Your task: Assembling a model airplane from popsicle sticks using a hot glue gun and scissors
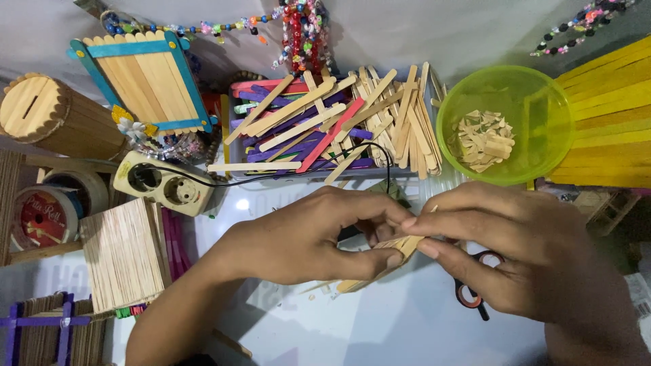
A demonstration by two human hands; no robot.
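Note:
My left hand and my right hand meet at the middle of the table, both pinching a small bundle of plain wooden craft sticks. The left thumb and fingers hold the bundle's left part. My right fingertips press on its right end. The lower end of the bundle pokes out below the left hand. Scissors with black and red handles lie on the table under my right hand, mostly hidden.
A tray of plain and coloured sticks sits behind the hands, with a green bowl of stick offcuts to its right. A power strip, a stick box, a round stick container, tape rolls and yellow sticks surround the area.

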